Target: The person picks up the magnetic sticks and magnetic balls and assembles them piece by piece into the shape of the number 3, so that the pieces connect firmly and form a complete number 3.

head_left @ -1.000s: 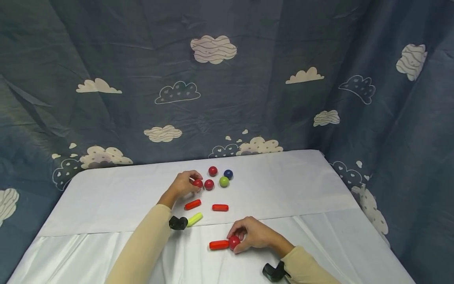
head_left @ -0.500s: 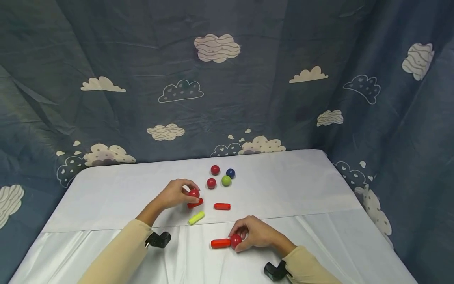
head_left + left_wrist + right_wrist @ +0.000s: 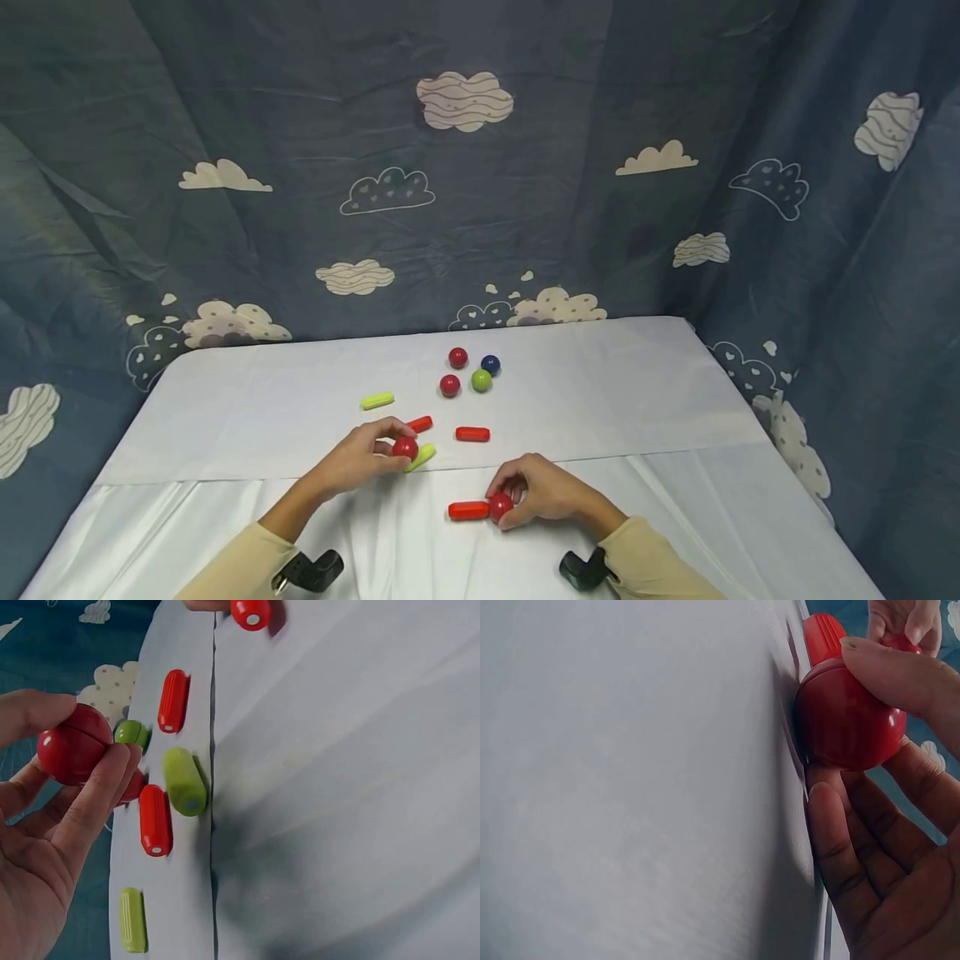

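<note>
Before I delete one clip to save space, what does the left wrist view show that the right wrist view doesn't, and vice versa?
Left wrist only: the green ball, two yellow sticks and two loose red sticks.

Right wrist only: the red ball in the right hand.

Both: the left hand holding another red ball, and the red stick by the right hand.
</note>
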A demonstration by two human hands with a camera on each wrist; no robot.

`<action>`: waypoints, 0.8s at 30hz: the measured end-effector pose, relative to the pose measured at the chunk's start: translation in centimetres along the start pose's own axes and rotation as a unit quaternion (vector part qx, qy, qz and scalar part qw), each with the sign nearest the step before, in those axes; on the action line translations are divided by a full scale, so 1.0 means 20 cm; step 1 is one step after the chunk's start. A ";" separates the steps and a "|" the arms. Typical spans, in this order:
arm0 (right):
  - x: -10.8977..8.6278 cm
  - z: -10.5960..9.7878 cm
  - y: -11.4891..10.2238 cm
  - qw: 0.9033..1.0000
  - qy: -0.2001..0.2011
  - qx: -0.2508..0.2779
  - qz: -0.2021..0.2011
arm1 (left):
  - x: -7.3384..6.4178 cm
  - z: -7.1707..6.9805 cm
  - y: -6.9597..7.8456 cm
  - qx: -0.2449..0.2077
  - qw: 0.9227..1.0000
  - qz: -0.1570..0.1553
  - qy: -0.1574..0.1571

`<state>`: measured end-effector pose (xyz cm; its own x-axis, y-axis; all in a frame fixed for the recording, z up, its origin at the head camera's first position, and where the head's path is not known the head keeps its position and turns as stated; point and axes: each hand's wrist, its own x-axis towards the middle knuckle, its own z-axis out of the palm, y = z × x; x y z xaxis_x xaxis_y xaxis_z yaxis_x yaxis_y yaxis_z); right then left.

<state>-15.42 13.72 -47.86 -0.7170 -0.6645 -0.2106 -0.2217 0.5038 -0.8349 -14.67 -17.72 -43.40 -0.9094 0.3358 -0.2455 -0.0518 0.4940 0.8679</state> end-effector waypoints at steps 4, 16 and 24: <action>0.00 0.00 0.01 1.000 -0.003 0.001 -0.014 | -0.01 0.02 -0.01 0.018 1.000 0.017 -0.002; 0.01 0.00 0.03 1.000 -0.010 0.011 -0.016 | -0.06 0.17 -0.09 0.077 0.996 0.040 -0.011; 0.01 0.00 0.02 0.999 -0.009 0.009 -0.031 | -0.07 0.23 -0.12 0.092 0.992 0.082 -0.019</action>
<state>-15.80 13.84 -48.28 -0.6899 -0.7043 -0.1673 -0.2527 0.4508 -0.8561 -11.34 -15.81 -47.16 -0.8833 0.4514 -0.1268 0.1746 0.5676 0.8046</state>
